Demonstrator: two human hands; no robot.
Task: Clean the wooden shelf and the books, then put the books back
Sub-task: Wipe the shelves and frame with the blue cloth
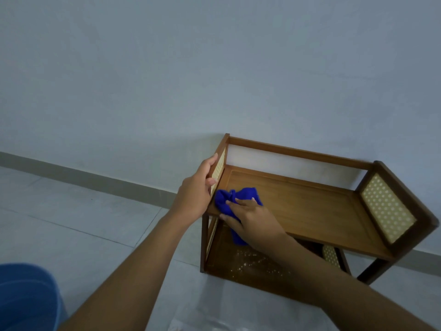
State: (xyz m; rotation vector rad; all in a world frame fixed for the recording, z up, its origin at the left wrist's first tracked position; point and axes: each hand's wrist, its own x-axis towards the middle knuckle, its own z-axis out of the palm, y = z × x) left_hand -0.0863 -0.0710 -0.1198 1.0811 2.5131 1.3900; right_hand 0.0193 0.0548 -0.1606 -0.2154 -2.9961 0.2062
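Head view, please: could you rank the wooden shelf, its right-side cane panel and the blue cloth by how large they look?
1. wooden shelf, by far the largest.
2. cane panel.
3. blue cloth, which is bunched and partly hidden under the right hand, so only its visible part is ranked.

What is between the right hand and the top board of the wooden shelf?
A blue cloth: the right hand presses it onto the wooden shelf's top board, seen in the head view.
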